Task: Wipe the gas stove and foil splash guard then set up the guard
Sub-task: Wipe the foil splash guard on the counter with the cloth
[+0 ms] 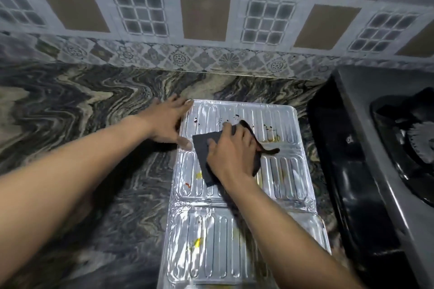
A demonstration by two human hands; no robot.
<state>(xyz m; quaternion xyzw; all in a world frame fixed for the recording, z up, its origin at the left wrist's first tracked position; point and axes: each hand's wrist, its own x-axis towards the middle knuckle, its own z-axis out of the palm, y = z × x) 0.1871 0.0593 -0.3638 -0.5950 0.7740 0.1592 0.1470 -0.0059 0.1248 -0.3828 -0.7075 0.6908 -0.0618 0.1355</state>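
A ribbed silver foil splash guard (277, 176) lies flat on the marbled counter, folded into panels, with dark, red and yellow stains on it. My right hand (231, 155) presses a dark grey cloth (203, 152) onto the guard's far panel. Spread flat, my left hand (168, 122) rests against the guard's far left corner, thumb on the foil's edge. The black gas stove (366, 148) stands to the right of the guard, with one burner (413, 145) visible.
The swirled dark marble counter (82, 110) stretches to the left and behind the guard. A patterned tiled wall (204, 16) rises at the back. The stove's glossy black side sits close to the guard's right edge.
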